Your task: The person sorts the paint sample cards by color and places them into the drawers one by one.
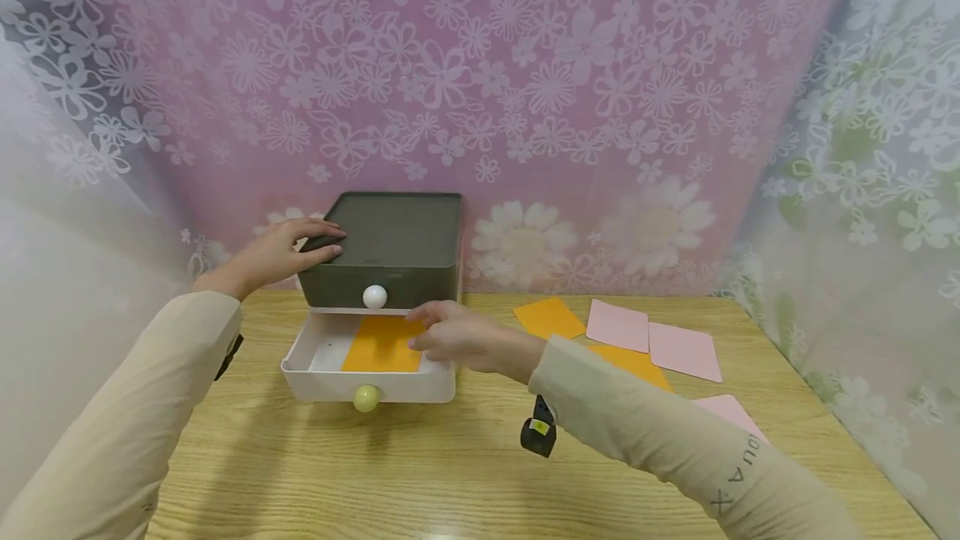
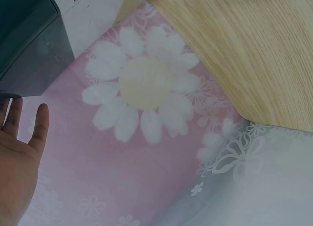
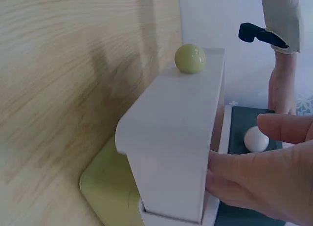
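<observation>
A small drawer box (image 1: pixel 408 227) with a dark green top stands at the back of the table, its upper drawer closed behind a white knob (image 1: pixel 375 297). Below, the white lower drawer (image 1: pixel 322 386) with a yellow-green knob (image 1: pixel 366 398) is pulled out. An orange card (image 1: pixel 378 347) lies flat inside it. My left hand (image 1: pixel 281 255) rests on the box's top left edge, fingers extended. Over the drawer's right side, my right hand (image 1: pixel 465 338) reaches in; the right wrist view shows its fingers (image 3: pixel 230 165) going past the rim, fingertips hidden by the drawer wall.
Right of the box, several cards lie on the wooden table (image 1: pixel 450 473): orange cards (image 1: pixel 550 317) and pink cards (image 1: pixel 617 325), some partly covered by the right sleeve (image 1: pixel 637 423). A flowered curtain (image 1: pixel 525 107) hangs close behind the table.
</observation>
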`<state>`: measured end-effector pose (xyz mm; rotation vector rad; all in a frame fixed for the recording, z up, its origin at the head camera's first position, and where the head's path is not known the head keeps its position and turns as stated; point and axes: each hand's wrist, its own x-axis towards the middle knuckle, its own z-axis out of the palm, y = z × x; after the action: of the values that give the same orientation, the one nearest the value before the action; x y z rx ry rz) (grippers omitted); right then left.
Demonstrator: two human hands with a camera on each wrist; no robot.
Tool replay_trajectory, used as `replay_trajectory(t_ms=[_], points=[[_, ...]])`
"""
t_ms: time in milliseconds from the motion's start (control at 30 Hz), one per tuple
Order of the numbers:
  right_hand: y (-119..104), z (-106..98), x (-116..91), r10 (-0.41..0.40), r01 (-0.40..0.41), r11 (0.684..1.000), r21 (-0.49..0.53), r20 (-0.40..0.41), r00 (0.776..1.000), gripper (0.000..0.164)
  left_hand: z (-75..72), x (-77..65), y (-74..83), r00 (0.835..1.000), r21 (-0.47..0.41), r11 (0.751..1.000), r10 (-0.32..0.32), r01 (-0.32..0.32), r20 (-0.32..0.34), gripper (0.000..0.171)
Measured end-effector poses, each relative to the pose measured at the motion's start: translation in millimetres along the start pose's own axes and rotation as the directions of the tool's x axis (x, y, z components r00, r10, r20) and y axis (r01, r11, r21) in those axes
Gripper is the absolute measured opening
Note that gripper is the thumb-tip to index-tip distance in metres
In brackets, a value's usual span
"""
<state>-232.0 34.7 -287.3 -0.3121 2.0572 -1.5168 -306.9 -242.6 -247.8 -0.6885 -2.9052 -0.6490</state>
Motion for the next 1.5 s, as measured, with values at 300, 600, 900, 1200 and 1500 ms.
replay_trajectory(t_ms=[300,600,900,1200,1500], points=[[21,-46,-28,-0.254,0.246,0.960,-0.134,-0.048,0.966,0.038,0.3,-0.2,1.3,1.000,-0.002,1.000,0.006,-0.006,-0.026,0.044],[82,-115,-43,-0.259,0.133,0.878,-0.459,-0.222,0.940,0.039,-0.3,-0.5,2.8,1.000,0.011,1.000,-0.014,0.014,-0.001,0.047],[154,-173,-60,-0.325,0.026,0.703,-0.710,-0.288,0.901,0.042,0.3,0.2,0.2,1.000,0.025,1.000,0.000,0.000,-0.009,0.046],[188,-203,-75,-0.297,-0.093,0.642,-0.761,-0.359,0.885,0.057,0.0,-1.1,1.7,1.000,0.015,1.000,-0.008,0.008,-0.002,0.046],[190,-201,-84,-0.182,-0.259,0.662,-0.703,-0.486,0.855,0.067,2.4,0.5,-1.0,1.000,-0.002,1.000,-0.017,0.017,-0.026,0.045]])
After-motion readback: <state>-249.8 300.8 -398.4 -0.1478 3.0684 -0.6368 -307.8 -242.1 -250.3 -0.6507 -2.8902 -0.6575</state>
